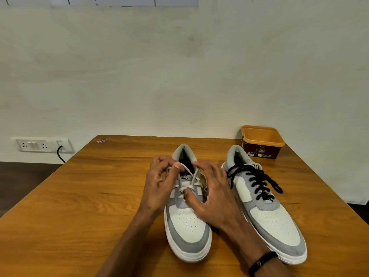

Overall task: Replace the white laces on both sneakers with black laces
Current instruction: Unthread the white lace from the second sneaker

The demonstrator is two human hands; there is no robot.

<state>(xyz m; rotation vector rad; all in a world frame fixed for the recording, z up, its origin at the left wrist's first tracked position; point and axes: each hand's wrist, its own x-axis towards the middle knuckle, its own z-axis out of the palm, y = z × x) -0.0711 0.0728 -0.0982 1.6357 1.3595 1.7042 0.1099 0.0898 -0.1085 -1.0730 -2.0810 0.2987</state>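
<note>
Two grey-and-white sneakers stand on the wooden table, toes toward me. The left sneaker (187,224) carries a white lace (188,177). My left hand (159,182) pinches one end of that lace near the tongue. My right hand (211,194) rests on the same shoe's right side, fingers on the lace by the eyelets, thumb pressing the lower crossings. The right sneaker (265,208) is threaded with a black lace (257,181), whose loose ends hang over both of its sides.
An open orange-rimmed brown tub (262,141) stands at the table's far right corner, behind the right sneaker. A wall socket panel (43,145) with a black cable is at the left. The table (79,206) shows bare wood to the left.
</note>
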